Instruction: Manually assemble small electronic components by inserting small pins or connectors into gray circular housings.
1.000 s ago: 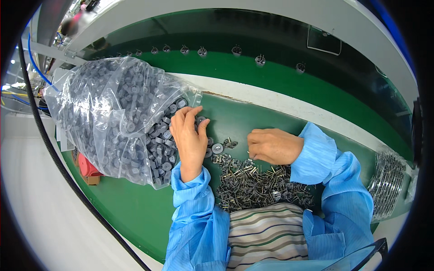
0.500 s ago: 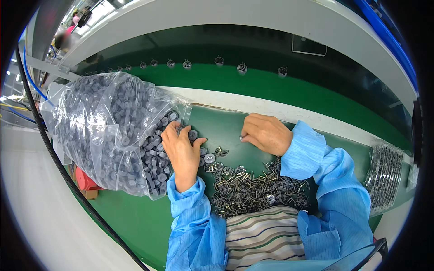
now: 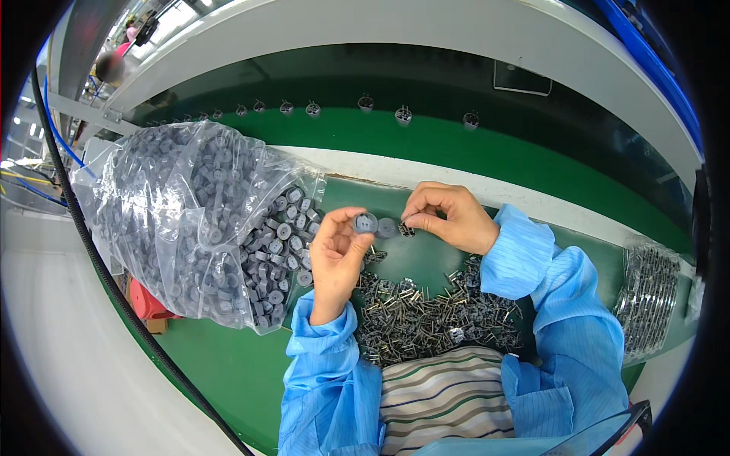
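Between the thumb and fingers of my left hand (image 3: pixel 337 258) is a round grey plastic cap (image 3: pixel 365 223), its recessed face showing. My right hand (image 3: pixel 450 216) pinches a small dark part with metal pins (image 3: pixel 407 229), close to the right of the cap. A second grey round piece (image 3: pixel 388 227) shows between the two hands; whether it is held or lies on the table I cannot tell. To the left, many loose grey caps (image 3: pixel 287 245) spill from a clear plastic bag (image 3: pixel 163 216). A heap of small pinned parts (image 3: pixel 426 323) lies in front of me.
Past the white ledge (image 3: pixel 380 166) runs a green belt (image 3: pixel 334 133) with several round pieces, pins up, in a row. A clear bag of pinned parts (image 3: pixel 646 300) sits at the right. A black cable (image 3: pixel 99 262) crosses on the left, near a red object (image 3: pixel 147 299).
My left hand has come up and right from the loose caps, now with a grey cap in it. The right hand has turned slightly, and its pinned part shows more plainly.
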